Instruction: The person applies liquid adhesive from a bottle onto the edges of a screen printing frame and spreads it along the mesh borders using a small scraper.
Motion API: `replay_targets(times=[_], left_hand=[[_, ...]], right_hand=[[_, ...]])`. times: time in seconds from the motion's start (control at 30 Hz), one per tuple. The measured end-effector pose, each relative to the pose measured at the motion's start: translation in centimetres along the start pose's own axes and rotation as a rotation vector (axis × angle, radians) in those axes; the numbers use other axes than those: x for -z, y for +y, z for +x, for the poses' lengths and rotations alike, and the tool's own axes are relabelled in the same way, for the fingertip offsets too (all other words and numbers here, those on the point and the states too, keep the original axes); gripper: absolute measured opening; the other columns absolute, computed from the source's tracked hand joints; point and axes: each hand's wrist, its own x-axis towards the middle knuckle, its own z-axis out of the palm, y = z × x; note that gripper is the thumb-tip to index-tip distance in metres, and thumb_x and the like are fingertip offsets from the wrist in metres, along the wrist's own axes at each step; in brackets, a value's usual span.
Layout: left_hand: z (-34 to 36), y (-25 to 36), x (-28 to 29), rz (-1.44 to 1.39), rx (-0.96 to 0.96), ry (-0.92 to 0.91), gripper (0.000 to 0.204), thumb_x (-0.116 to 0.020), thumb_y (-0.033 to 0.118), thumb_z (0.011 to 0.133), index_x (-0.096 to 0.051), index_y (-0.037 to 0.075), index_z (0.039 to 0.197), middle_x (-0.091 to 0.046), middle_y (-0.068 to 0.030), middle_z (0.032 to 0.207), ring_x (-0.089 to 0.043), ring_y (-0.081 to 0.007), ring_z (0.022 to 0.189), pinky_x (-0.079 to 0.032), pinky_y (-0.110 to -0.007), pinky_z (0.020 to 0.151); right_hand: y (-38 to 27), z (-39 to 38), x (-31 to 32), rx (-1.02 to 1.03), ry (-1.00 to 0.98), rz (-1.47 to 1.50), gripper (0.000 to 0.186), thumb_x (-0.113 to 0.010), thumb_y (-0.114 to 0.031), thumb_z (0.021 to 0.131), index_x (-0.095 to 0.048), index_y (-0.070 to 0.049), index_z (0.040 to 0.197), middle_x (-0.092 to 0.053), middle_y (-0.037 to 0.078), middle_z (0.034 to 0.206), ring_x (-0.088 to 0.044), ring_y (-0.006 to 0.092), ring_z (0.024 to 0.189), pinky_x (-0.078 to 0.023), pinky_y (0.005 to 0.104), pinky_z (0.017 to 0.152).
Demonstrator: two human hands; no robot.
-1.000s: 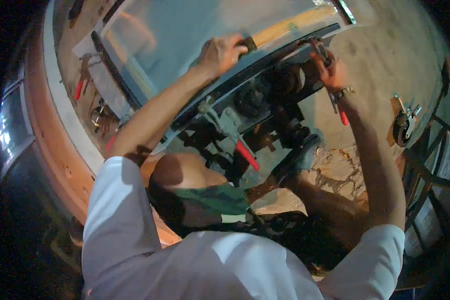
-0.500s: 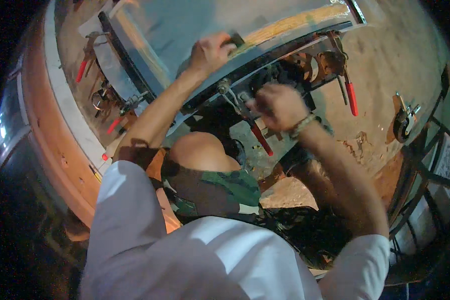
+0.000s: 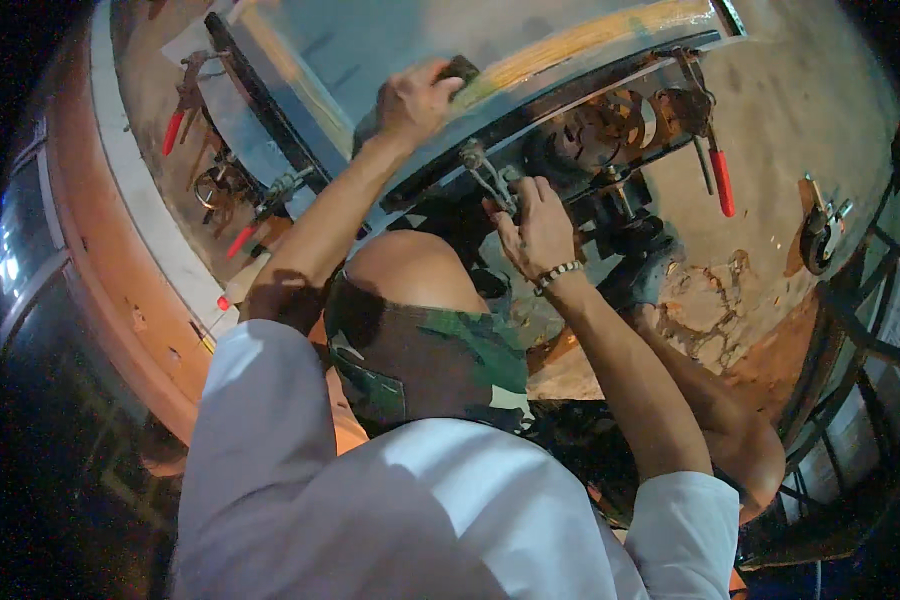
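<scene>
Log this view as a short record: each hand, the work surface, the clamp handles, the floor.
Left hand: gripping a dark block over the panel
Right hand: at the near clamp; full grip hidden
Surface: grey-blue panel with a yellowish strip, black bar along its near side
Clamp handles: right red handle, upper-left red handle
Floor: caster wheel, far right

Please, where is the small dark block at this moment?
In the head view, the small dark block is at upper centre, in the left hand, by the yellow strip's left end.
</scene>
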Motion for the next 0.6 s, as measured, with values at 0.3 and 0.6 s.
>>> replay_targets(times=[0.3,0.6], left_hand=[[-3.7,-0.8,2.4,0.029,0.064,-0.004,0.026,-0.073,0.027,0.086,-0.072,0.005,0.101,-0.071,-0.0192,0.094,-0.068,-0.0386,0.085,-0.054,-0.045,0.075],[-0.2,0.0,0.2,-0.012,-0.041,-0.003,0.022,-0.071,0.023,0.087,-0.071,0.005,0.101,-0.071,-0.0186,0.092,-0.069,-0.0387,0.083,-0.054,-0.045,0.073]], right_hand=[[0.0,-0.1,-0.6,-0.024,0.006,-0.026,0.031,-0.067,-0.021,0.084,-0.054,-0.001,0.104,-0.055,0.021,0.099,-0.056,0.0422,0.094,-0.048,0.0487,0.081],[0.9,-0.1,-0.7,-0.051,-0.092,-0.117,0.046,-0.07,-0.023,0.082,-0.051,-0.004,0.12,-0.055,0.019,0.111,-0.057,0.0401,0.104,-0.051,0.0476,0.086]])
